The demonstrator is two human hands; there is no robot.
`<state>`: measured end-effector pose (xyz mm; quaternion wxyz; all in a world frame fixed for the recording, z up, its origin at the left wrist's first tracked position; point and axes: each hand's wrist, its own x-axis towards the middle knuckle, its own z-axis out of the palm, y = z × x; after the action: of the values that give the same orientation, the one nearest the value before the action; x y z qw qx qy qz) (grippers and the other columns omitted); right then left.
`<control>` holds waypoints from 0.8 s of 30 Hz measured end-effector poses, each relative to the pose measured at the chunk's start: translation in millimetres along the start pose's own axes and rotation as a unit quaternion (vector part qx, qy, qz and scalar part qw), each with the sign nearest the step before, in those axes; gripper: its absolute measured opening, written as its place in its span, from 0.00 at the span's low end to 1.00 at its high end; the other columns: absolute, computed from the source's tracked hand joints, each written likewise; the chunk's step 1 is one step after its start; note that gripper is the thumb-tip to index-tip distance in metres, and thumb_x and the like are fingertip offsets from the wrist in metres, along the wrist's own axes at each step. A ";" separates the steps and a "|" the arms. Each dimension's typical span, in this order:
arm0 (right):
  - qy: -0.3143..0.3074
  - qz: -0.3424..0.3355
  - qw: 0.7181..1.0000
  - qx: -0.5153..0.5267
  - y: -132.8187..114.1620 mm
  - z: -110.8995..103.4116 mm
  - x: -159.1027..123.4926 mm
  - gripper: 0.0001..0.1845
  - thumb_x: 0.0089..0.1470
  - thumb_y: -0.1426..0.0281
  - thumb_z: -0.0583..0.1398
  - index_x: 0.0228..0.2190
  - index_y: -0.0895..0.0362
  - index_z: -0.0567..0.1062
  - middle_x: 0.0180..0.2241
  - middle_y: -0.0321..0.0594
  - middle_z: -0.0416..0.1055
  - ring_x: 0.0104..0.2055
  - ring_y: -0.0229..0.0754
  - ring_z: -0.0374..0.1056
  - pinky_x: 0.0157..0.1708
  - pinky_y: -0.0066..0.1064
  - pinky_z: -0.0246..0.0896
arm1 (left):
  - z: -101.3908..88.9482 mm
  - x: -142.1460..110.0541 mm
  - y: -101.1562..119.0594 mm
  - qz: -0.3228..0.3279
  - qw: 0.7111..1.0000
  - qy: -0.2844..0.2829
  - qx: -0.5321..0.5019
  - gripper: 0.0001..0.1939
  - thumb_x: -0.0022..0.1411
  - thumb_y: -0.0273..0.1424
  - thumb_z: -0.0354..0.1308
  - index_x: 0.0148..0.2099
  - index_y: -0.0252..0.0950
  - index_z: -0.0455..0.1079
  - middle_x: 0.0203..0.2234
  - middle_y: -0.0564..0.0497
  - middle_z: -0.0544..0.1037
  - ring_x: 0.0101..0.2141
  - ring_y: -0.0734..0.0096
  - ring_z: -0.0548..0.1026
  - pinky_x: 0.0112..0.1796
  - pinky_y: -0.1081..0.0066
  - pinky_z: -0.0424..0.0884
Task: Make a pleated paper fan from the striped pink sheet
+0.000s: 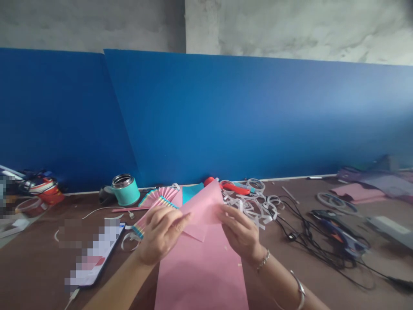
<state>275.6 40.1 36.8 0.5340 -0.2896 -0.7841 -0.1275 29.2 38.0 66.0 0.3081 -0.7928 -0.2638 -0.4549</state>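
Observation:
A sheet of pink paper (204,200) is held up between both hands, curled and partly folded over. My left hand (163,234) is closed, its thumb and fingers pinching the paper's left side. On the right side, my right hand (238,232) grips the paper between thumb and fingers. Beneath it a larger pink sheet (201,280) lies flat on the table and runs to the near edge of view. Just behind my left hand sit pleated paper fans (161,196) in pink, blue and cream, partly hidden by the hand. Some blue paper (192,192) shows behind the held sheet.
Left of the hands are a charging phone (103,254) and a turquoise mug (125,190). White paper strips (254,206) and a red-orange tool (235,187) lie behind on the right. Black cables (309,232) and a glue gun (342,237) spread farther right. A blue partition (226,116) backs the table.

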 end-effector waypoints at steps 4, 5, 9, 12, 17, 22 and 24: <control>-0.199 0.054 0.978 0.019 2.5 15.3 -52.2 0.14 0.58 0.78 0.52 0.41 0.56 0.74 0.43 0.47 0.75 0.41 0.41 0.73 0.37 0.29 0.70 | 11.5 -52.9 20.3 -0.011 0.985 -0.158 -0.071 0.12 0.66 0.23 0.49 0.44 0.39 0.73 0.32 0.51 0.76 0.36 0.67 0.70 0.43 0.65 0.64; -0.245 0.062 0.967 0.021 2.3 18.1 -61.0 0.14 0.58 0.77 0.51 0.39 0.56 0.75 0.42 0.46 0.75 0.39 0.41 0.73 0.37 0.30 0.69 | 14.5 -63.4 25.2 -0.018 0.979 -0.184 -0.082 0.12 0.66 0.23 0.49 0.42 0.39 0.73 0.30 0.51 0.76 0.34 0.67 0.70 0.41 0.65 0.65; -0.339 0.085 0.937 0.019 1.0 21.2 -69.0 0.13 0.57 0.77 0.52 0.34 0.56 0.76 0.36 0.43 0.75 0.36 0.41 0.72 0.37 0.30 0.67 | 21.9 -83.6 34.8 -0.105 0.947 -0.283 -0.115 0.15 0.60 0.18 0.49 0.43 0.38 0.71 0.34 0.50 0.75 0.35 0.65 0.71 0.37 0.66 0.67; -0.359 0.104 0.928 0.013 0.8 17.6 -61.0 0.12 0.55 0.78 0.53 0.32 0.55 0.75 0.34 0.42 0.74 0.36 0.42 0.70 0.37 0.30 0.65 | 22.8 -85.0 34.4 -0.166 0.924 -0.323 -0.123 0.21 0.55 0.14 0.47 0.46 0.38 0.69 0.40 0.48 0.75 0.42 0.61 0.71 0.43 0.63 0.67; -0.389 0.123 0.913 0.003 0.0 9.2 -59.9 0.13 0.54 0.78 0.53 0.33 0.55 0.77 0.39 0.44 0.73 0.40 0.44 0.68 0.39 0.33 0.64 | 20.1 -88.6 37.0 -0.205 0.897 -0.363 -0.150 0.17 0.52 0.14 0.49 0.38 0.38 0.69 0.36 0.49 0.75 0.40 0.60 0.71 0.41 0.62 0.68; -0.385 0.129 0.913 0.043 1.5 2.7 -63.7 0.16 0.54 0.79 0.52 0.36 0.54 0.77 0.41 0.44 0.73 0.42 0.45 0.67 0.42 0.35 0.64 | 15.6 -93.6 34.7 -0.235 0.892 -0.345 -0.174 0.14 0.52 0.16 0.53 0.37 0.39 0.69 0.38 0.49 0.76 0.42 0.59 0.72 0.42 0.62 0.68; -0.369 0.148 0.916 0.060 3.8 2.2 -64.5 0.16 0.53 0.80 0.53 0.34 0.54 0.78 0.40 0.44 0.73 0.41 0.44 0.67 0.42 0.35 0.64 | 14.5 -93.2 32.0 -0.242 0.891 -0.339 -0.181 0.12 0.53 0.17 0.55 0.35 0.40 0.69 0.38 0.50 0.77 0.42 0.59 0.73 0.43 0.62 0.68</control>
<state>293.0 23.8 -23.2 0.2361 -0.3964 -0.8796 0.1161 18.1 14.2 -30.1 -0.0687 -0.8527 -0.4485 -0.2590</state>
